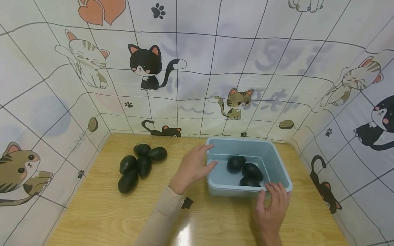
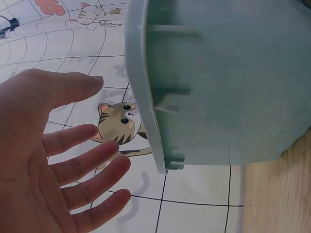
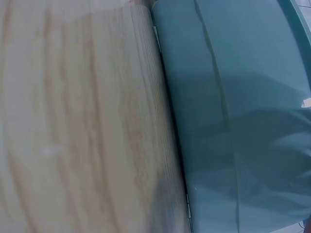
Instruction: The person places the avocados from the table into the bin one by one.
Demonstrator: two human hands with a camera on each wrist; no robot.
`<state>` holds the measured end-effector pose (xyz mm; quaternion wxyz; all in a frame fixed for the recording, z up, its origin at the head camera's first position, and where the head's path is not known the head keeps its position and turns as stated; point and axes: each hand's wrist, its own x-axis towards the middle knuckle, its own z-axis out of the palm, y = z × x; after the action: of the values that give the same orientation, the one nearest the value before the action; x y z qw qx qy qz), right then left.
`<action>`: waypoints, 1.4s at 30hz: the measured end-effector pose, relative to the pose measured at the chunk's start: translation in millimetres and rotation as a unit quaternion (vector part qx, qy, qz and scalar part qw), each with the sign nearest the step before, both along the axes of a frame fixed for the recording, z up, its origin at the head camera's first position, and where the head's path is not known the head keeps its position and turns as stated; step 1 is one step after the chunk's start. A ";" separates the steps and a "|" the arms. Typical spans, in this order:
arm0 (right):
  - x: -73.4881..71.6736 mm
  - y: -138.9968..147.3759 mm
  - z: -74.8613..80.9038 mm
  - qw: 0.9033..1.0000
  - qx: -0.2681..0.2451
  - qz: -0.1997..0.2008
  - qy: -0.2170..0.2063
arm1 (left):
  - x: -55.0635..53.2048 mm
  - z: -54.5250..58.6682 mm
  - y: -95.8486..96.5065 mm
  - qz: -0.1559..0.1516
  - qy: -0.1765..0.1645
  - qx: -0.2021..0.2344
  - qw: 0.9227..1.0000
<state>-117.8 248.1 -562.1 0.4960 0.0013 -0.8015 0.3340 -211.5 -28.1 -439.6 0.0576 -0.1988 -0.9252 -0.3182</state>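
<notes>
A light blue plastic bin (image 1: pixel 249 191) stands on the table with 3 dark avocados (image 1: pixel 252 171) inside. My left hand (image 1: pixel 192 167) is by the bin's left side, fingers spread and empty. The left wrist view shows this hand (image 2: pixel 68 155) apart from the rim (image 2: pixel 138 87). My right hand (image 1: pixel 272 208) is at the front right corner, its fingertips at the rim and its thumb outside the front wall. Only the bin's wall (image 3: pixel 233 97) and a hand's shadow show clearly in the right wrist view. Left of the bin lies a group of several avocados (image 1: pixel 144 166).
The wooden table (image 1: pixel 107 222) is bordered by a cloth backdrop (image 1: pixel 197 85) printed with cats and grid lines, behind and on both sides. A small black patch (image 1: pixel 187 203) shows on the table beside the left sleeve (image 1: pixel 164 215).
</notes>
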 end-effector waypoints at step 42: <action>1.9 1.1 -2.7 1.000 0.004 -0.004 -0.019 | 3.9 -23.9 -30.4 0.040 0.000 0.019 0.999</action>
<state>-115.9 249.2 -564.8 0.4821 -0.0064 -0.8123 0.3282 -207.6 -58.5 -463.5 0.0738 -0.1599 -0.9261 -0.3335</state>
